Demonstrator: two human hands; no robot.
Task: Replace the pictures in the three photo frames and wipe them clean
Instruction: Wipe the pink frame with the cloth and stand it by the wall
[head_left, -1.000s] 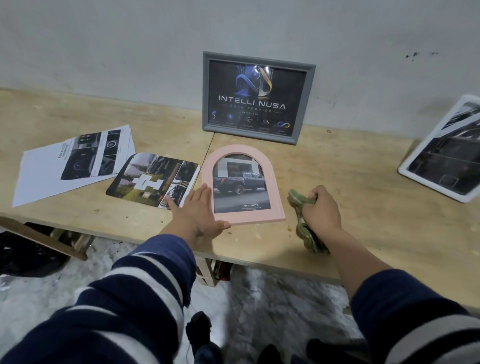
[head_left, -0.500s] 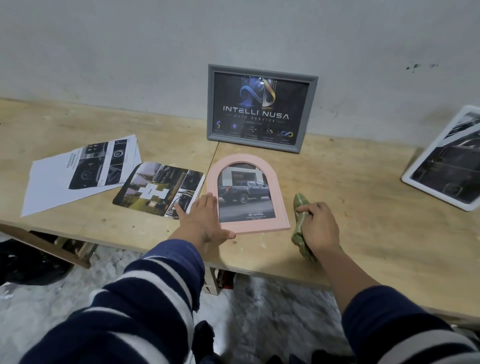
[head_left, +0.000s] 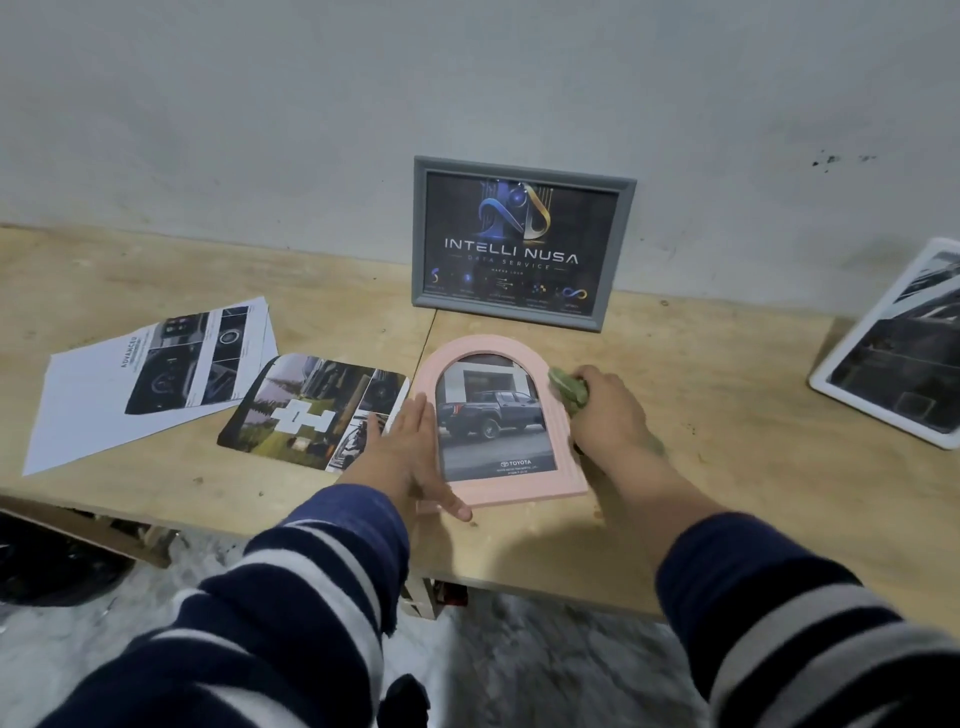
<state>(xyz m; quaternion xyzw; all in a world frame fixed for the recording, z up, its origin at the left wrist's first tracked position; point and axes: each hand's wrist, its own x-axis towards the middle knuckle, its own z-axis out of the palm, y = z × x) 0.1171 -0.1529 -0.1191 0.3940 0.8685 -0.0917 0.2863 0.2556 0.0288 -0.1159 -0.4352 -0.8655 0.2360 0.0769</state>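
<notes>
A pink arched photo frame lies flat on the wooden table, holding a picture of a dark pickup truck. My left hand presses flat on the frame's left edge, fingers straight. My right hand grips a crumpled green cloth against the frame's right edge. A grey rectangular frame with a dark logo picture leans upright against the wall behind. At the far right a white frame with a dark picture leans tilted.
Two loose prints lie left of the pink frame: a rounded photo collage and white printed sheets. The table's front edge runs just below my hands, with floor and clutter beneath. The grey wall stands close behind the table.
My right hand has carried the green cloth up from the table onto the pink frame's right edge. My left hand slid slightly up along the left edge. The view dropped a little.
</notes>
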